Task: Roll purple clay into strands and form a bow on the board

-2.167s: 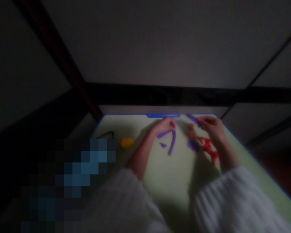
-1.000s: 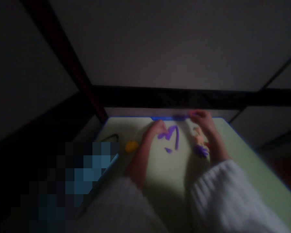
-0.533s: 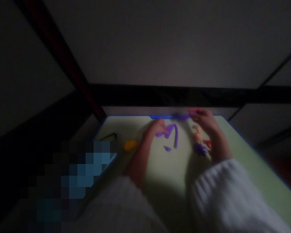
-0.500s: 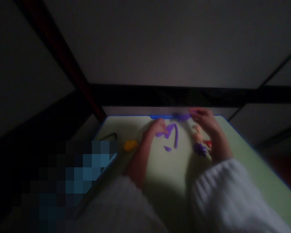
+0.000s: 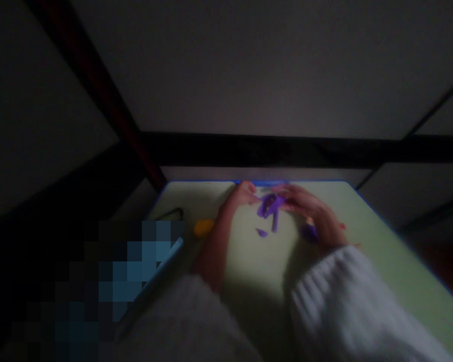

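Near the far edge of the table, my left hand (image 5: 245,193) is closed, its fingertips at the left end of soft purple modelling clay. From the other side my right hand (image 5: 302,201) grips a flat purple clay piece (image 5: 271,205) with darker marks on it. Below that piece a narrow purple strip (image 5: 275,221) sticks out, and a small purple scrap (image 5: 261,233) lies apart. Under my right wrist shows the purple part of a small figure (image 5: 308,232), mostly hidden. Dim light and blur hide the exact finger contacts.
A yellow lump (image 5: 203,228) lies left of my left forearm. Something red (image 5: 343,226) shows right of my right wrist. A dark thin curved object (image 5: 173,213) is at the table's left edge. The pale tabletop (image 5: 385,251) has a blue rim, with a wall behind.
My right hand has moved left and nearer with its purple piece, which now lies over the strip by my left hand. My right wrist now covers most of the figure.
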Motion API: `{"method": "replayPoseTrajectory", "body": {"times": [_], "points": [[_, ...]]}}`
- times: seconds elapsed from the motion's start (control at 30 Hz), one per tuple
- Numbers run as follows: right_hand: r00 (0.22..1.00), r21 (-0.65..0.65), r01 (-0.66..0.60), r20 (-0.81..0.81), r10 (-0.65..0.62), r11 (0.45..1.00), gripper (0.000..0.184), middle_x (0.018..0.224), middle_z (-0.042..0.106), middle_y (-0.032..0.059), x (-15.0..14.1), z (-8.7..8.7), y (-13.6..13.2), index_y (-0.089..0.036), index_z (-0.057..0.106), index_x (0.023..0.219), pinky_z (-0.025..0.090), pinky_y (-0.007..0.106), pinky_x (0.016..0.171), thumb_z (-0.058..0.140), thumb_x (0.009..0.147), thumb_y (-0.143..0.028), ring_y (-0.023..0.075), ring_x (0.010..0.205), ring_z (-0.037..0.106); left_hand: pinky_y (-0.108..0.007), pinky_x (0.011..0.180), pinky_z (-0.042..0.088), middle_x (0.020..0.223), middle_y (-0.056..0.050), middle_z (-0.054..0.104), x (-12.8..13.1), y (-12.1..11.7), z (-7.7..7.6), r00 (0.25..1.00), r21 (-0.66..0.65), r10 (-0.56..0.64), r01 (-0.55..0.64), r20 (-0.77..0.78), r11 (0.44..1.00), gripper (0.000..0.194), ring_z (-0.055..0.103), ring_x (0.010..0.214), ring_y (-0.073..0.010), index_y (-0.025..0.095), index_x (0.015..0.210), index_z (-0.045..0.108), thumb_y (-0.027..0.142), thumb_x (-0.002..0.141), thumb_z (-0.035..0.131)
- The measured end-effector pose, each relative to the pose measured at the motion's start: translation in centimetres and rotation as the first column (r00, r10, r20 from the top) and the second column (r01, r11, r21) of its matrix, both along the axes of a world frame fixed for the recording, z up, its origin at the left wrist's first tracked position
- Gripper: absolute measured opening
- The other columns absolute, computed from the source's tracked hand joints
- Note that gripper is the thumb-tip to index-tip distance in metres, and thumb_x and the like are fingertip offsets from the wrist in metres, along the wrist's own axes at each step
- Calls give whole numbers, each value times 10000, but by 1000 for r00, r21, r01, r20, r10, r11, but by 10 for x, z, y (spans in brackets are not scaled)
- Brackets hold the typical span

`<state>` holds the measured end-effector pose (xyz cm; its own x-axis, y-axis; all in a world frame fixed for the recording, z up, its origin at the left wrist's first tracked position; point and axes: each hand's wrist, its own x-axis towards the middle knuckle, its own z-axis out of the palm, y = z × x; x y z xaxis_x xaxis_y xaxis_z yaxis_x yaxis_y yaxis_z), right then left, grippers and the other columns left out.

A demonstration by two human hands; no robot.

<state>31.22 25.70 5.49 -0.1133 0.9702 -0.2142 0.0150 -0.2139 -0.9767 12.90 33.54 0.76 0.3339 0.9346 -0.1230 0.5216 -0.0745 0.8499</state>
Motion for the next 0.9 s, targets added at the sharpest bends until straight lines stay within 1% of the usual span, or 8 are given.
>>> {"method": "replayPoseTrajectory", "body": {"times": [0.07,0.2,0.37,0.47,0.63,0.7,0.77,0.9], "points": [[1000,-13,-17,-10,17,1000,205,766,704,35,-1,-3,2,-159,653,812,582,241,594,561,740,9,126,611,659,-193,483,442,560,72,537,0,0,2,1000,11,21,-21,19,1000,96,509,455,-58,111,800,586,176,808,656],[999,-37,-25,-37,23,999,213,738,708,35,1,-7,4,-154,650,833,583,231,580,533,755,6,127,604,668,-182,486,406,501,82,511,2,1,6,994,76,81,-87,68,993,212,508,442,-65,123,793,599,37,650,729],[999,-42,-25,-47,23,999,188,719,709,41,2,-9,3,-152,645,857,586,238,590,555,757,-21,141,607,678,-190,560,425,586,59,561,3,5,4,977,186,190,-206,99,961,249,551,550,-90,148,786,613,54,593,740],[999,-33,-37,-38,36,999,166,757,718,55,1,-8,2,-154,645,857,587,248,606,567,760,-44,149,629,683,-203,620,440,661,40,601,5,6,-1,964,244,249,-264,88,933,257,575,632,-112,157,797,622,68,586,738],[999,0,-33,12,33,999,154,776,715,66,2,-8,1,-158,641,843,580,277,629,592,735,-61,165,671,686,-269,782,456,861,-22,645,6,4,-12,945,356,323,-320,53,878,278,602,810,-167,172,896,635,67,643,684],[999,43,2,41,-3,999,147,761,705,53,6,-10,3,-164,640,841,570,286,640,612,719,-87,166,683,680,-294,870,433,944,-48,632,4,2,-14,937,411,348,-334,44,848,273,588,925,-198,178,883,643,55,641,675],[993,114,77,75,-86,990,135,731,687,22,11,-12,6,-178,631,840,548,274,634,636,709,-147,149,673,664,-308,942,397,1006,-60,610,3,1,-14,925,459,376,-353,44,815,269,555,1028,-219,188,868,647,48,638,669],[936,279,254,172,-308,926,190,689,658,-10,20,-18,16,-184,615,831,483,244,590,657,697,-312,130,646,631,-303,961,393,1010,-54,591,3,0,-12,908,500,415,-384,54,776,240,538,1065,-215,190,853,649,48,660,641]]}}
